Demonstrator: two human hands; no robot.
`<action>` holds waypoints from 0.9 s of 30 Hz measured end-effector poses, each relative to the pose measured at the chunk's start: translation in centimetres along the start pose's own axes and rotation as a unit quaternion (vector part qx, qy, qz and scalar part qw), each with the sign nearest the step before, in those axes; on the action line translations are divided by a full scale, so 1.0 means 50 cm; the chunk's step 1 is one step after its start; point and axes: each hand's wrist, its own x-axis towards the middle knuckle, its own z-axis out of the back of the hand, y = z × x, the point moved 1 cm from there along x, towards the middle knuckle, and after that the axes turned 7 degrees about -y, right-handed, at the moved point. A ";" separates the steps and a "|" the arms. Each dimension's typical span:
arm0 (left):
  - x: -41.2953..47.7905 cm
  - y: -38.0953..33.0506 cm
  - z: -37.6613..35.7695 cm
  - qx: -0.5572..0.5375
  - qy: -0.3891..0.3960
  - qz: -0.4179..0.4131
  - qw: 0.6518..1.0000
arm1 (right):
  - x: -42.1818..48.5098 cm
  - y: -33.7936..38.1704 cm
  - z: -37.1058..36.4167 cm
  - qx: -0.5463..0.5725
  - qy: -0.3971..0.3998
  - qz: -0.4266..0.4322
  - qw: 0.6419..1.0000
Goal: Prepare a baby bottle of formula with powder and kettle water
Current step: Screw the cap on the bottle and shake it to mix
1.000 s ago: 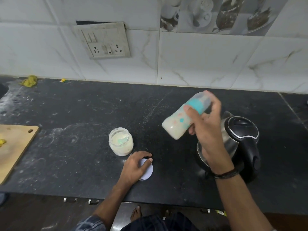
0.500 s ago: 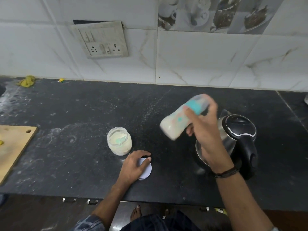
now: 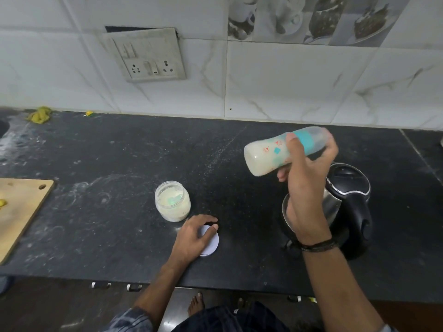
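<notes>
Evidently most of the job looked done: the right hand was clenched round the baby bottle, held tilted almost flat in the air just above and left of the kettle, with milky liquid inside and its top fitted, which suggested mixing. Further left of the kettle, the open powder jar stood on the tabletop, and the left hand rested relaxed on the jar lid beside it. Closing the jar and setting the bottle down seemed to remain
</notes>
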 end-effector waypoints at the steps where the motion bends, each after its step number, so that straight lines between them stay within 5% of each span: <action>1: 0.000 0.000 0.000 0.000 -0.001 -0.003 1.000 | 0.001 0.002 0.000 -0.023 0.015 0.000 1.000; 5: 0.000 0.002 0.002 -0.001 0.002 -0.010 1.000 | -0.014 -0.004 0.006 -0.133 0.137 -0.006 0.982; 9: 0.001 0.000 0.000 0.007 0.002 -0.004 1.000 | -0.003 -0.009 0.015 -0.043 0.023 -0.001 0.999; 14: 0.001 0.003 0.002 0.006 0.003 -0.015 1.000 | -0.008 -0.016 0.012 -0.093 0.101 0.003 0.991; 18: 0.002 0.003 -0.002 0.002 -0.002 -0.007 1.000 | 0.007 -0.002 0.012 -0.009 -0.018 0.017 1.000; 23: 0.001 0.005 0.001 0.000 0.005 -0.012 1.000 | -0.012 -0.025 0.005 -0.109 0.142 -0.005 0.984; 27: 0.002 0.007 -0.002 0.005 0.001 -0.006 1.000 | -0.005 -0.020 0.005 0.005 -0.008 0.003 1.000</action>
